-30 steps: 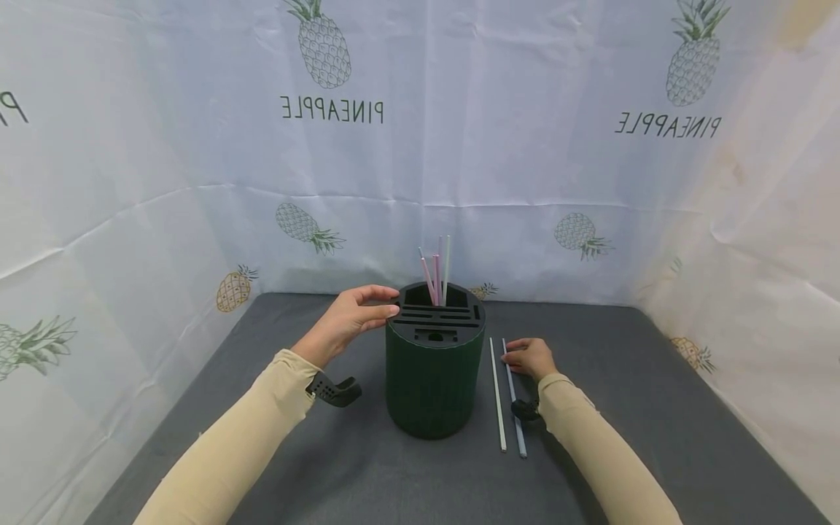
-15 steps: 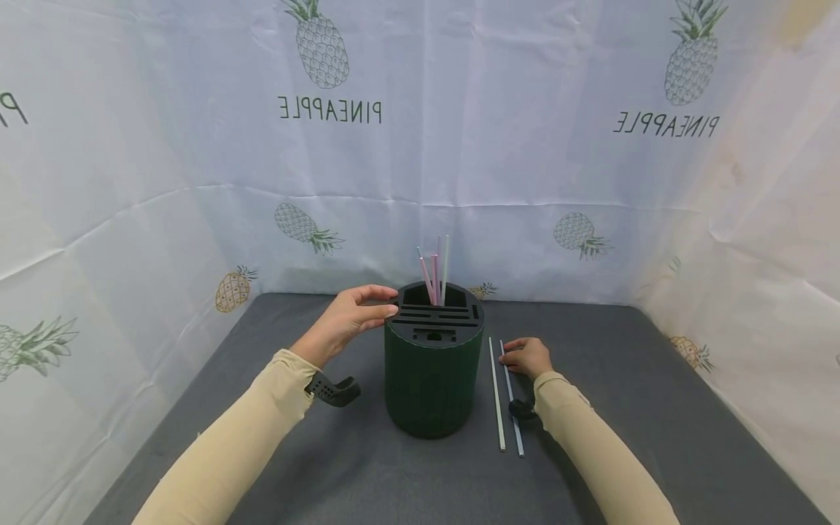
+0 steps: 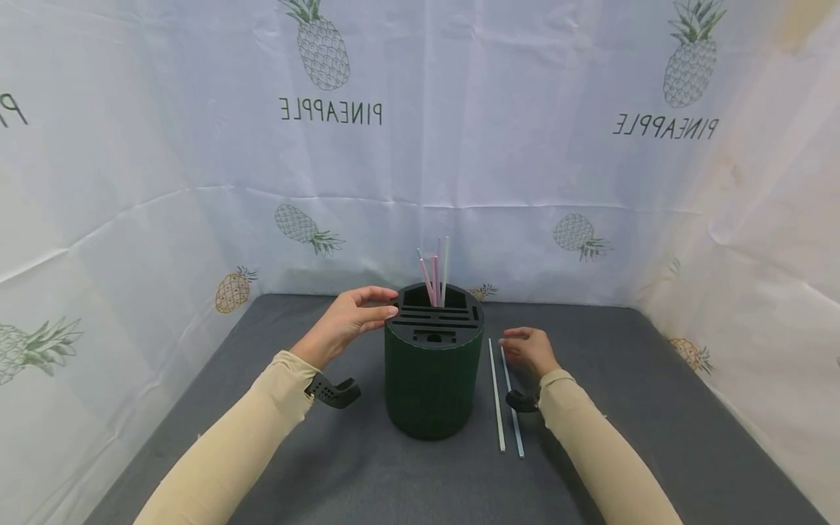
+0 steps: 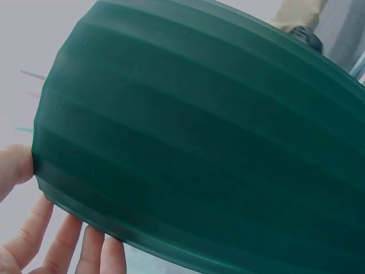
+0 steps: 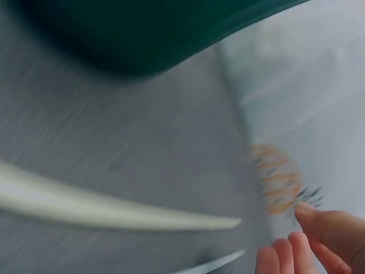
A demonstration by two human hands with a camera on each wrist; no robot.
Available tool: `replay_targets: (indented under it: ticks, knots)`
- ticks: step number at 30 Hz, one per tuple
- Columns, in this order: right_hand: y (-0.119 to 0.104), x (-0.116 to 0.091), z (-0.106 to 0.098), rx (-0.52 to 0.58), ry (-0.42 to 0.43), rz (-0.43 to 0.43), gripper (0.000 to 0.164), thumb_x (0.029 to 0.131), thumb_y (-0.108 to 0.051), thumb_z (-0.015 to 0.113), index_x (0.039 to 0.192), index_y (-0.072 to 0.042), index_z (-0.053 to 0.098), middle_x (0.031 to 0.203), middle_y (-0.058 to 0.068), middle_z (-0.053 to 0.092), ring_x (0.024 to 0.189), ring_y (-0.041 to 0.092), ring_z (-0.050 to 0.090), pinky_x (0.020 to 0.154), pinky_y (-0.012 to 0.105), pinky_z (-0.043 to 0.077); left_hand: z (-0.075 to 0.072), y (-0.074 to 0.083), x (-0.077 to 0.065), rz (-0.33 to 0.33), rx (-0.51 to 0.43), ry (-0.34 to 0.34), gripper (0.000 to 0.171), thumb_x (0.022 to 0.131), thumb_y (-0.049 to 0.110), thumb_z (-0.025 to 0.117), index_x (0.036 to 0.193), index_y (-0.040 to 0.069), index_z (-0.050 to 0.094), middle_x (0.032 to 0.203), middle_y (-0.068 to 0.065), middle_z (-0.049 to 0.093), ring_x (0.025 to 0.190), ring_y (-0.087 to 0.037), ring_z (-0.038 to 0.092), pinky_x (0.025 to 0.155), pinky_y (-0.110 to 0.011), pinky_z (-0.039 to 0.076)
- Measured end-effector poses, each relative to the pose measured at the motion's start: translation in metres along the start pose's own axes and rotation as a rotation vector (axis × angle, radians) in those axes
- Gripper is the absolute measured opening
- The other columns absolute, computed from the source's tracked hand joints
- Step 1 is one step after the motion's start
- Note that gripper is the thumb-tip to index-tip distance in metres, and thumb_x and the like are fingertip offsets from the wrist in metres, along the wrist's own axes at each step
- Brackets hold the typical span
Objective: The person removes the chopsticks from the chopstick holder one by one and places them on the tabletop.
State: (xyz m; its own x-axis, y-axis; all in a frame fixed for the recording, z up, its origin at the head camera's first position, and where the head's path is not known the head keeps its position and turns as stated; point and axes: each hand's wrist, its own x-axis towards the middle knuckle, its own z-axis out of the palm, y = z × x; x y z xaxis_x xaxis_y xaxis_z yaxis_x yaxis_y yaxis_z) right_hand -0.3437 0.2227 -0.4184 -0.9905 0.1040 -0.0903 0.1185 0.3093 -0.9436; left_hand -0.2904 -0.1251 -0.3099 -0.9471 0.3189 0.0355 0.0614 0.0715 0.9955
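Observation:
A dark green ribbed pen holder (image 3: 429, 386) stands upright on the grey table, its black slotted top facing up. My left hand (image 3: 348, 321) holds its left rim, the thumb (image 4: 14, 168) and fingers (image 4: 68, 240) touching it in the left wrist view. Several thin straws (image 3: 436, 281), pink and pale green among them, stand in the rear compartment. To the holder's right lie a white straw (image 3: 496, 401) and a blue straw (image 3: 515, 430), side by side. Over the blue straw's far end is my right hand (image 3: 530, 350), fingers loosely bent, with nothing visible in its grasp.
A white curtain (image 3: 499, 168) printed with pineapples encloses the back and both sides of the dark grey table (image 3: 630, 372). Black wrist straps (image 3: 335, 391) circle both wrists.
My right hand has lifted slightly off the blue straw, which stays on the table. The left hand has kept its place on the pen holder.

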Motion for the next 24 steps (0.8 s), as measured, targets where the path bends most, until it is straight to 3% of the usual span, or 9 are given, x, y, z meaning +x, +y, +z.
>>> replay_targets:
  ticks: [3,6,11,17,21,24]
  knots:
    - [-0.022,-0.004,-0.008,0.089,-0.025,-0.028,0.043,0.094,-0.011,0.063,0.132,0.006,0.053,0.126,0.024,0.06,0.095,0.021,0.069,0.095,0.041,0.053,0.0,0.0,0.0,-0.001,0.0,-0.001,0.045,0.091,0.015,0.068,0.132,0.003,0.054,0.137,-0.014,0.049,0.12,-0.025,0.054,0.11,-0.047,0.04]
    - [-0.051,-0.01,-0.017,0.171,-0.061,-0.073,0.049,0.095,-0.016,0.063,0.138,0.003,0.048,0.131,0.019,0.055,0.091,0.004,0.064,0.097,0.035,0.052,0.0,0.001,0.0,-0.002,0.001,0.0,0.045,0.091,0.015,0.068,0.132,0.003,0.054,0.137,-0.014,0.048,0.121,-0.026,0.054,0.11,-0.048,0.04]
    - [-0.106,-0.031,-0.023,0.322,-0.089,-0.234,0.048,0.095,-0.018,0.062,0.137,0.001,0.047,0.124,0.011,0.054,0.097,0.007,0.062,0.091,0.022,0.054,0.0,0.001,-0.001,-0.005,0.002,0.003,0.045,0.091,0.016,0.068,0.133,0.004,0.054,0.138,-0.013,0.048,0.122,-0.026,0.053,0.11,-0.046,0.041]
    - [-0.152,-0.055,-0.012,0.499,-0.13,-0.466,0.024,0.093,-0.011,0.064,0.117,-0.007,0.06,0.105,0.002,0.058,0.097,0.015,0.063,0.088,0.025,0.056,-0.001,0.001,-0.001,0.0,0.011,-0.002,0.045,0.092,0.016,0.067,0.133,0.004,0.054,0.138,-0.014,0.048,0.122,-0.026,0.053,0.109,-0.046,0.041]
    - [-0.168,-0.066,0.002,0.501,-0.174,-0.585,0.018,0.094,-0.007,0.063,0.112,-0.009,0.063,0.1,0.003,0.061,0.095,0.016,0.064,0.089,0.029,0.056,0.0,0.001,-0.001,-0.002,0.012,0.001,0.045,0.092,0.015,0.067,0.133,0.004,0.054,0.139,-0.014,0.047,0.122,-0.026,0.053,0.109,-0.046,0.041]
    - [-0.173,-0.07,0.013,0.457,-0.215,-0.616,0.018,0.094,-0.006,0.063,0.111,-0.011,0.063,0.1,0.002,0.062,0.097,0.018,0.065,0.09,0.03,0.055,0.0,0.001,-0.001,-0.002,0.011,0.001,0.045,0.092,0.015,0.067,0.133,0.004,0.053,0.139,-0.014,0.047,0.122,-0.026,0.053,0.109,-0.046,0.041]
